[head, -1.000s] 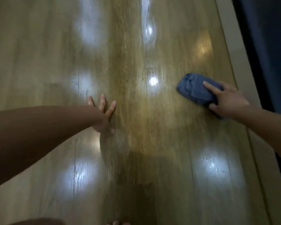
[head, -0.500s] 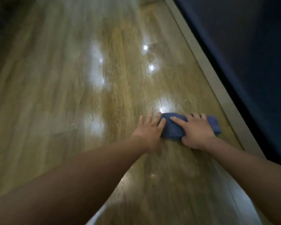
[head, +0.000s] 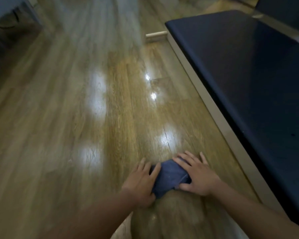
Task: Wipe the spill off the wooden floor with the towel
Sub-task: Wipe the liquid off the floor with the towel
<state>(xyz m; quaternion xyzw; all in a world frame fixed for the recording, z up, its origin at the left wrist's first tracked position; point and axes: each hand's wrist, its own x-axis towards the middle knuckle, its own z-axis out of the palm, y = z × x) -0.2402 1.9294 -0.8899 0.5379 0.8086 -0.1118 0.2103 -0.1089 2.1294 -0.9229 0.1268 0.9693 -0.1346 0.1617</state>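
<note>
A bunched blue towel (head: pixel 169 178) lies on the glossy wooden floor (head: pixel 124 118), low in the view and right of centre. My left hand (head: pixel 141 183) presses on its left end with straight fingers. My right hand (head: pixel 197 175) lies flat over its right end, fingers spread forward. The floor near the hands shines with bright light reflections; I cannot make out a distinct spill in the blurred frame.
A low piece of furniture with a dark blue top (head: pixel 248 75) and a pale base edge (head: pixel 212 107) runs along the right side, close to my right hand. Dark furniture (head: pixel 10 26) stands at the far left. A pale skirting piece (head: pixel 156 36) lies at the back.
My left hand came off the bare floor and joined my right on the towel. The towel is more bunched between both hands, and the view has tilted up to show more of the room.
</note>
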